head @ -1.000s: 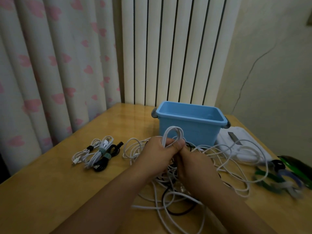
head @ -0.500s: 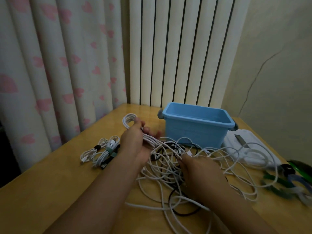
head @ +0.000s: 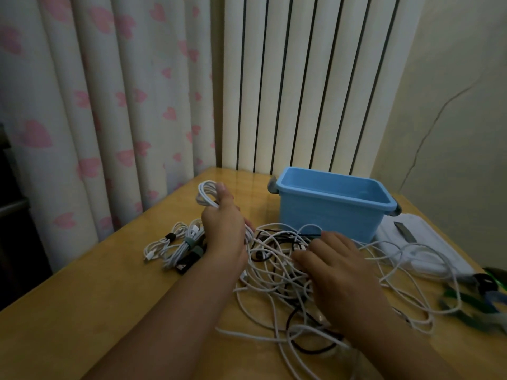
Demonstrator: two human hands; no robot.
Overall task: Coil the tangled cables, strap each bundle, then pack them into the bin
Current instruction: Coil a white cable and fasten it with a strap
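Blue bin (head: 329,215) far right on wooden worktop (head: 82,311); contents unseen. Left hand (head: 223,229) grips white cable coil (head: 207,197); right hand (head: 337,272), fingers relaxed, rests on tangled cables (head: 277,270).

Two hands are in view, the left hand (head: 223,223) and the right hand (head: 340,272). One blue bin (head: 333,207) stands on the desk (head: 82,311). One small coil of white cable (head: 207,196) is gripped. One loose tangle of cables (head: 277,270) mixes white and black; its strands cannot be counted. About three strapped bundles (head: 178,246) lie together. One folded white cloth (head: 422,248). Several coloured straps (head: 474,300), blurred, number unclear.
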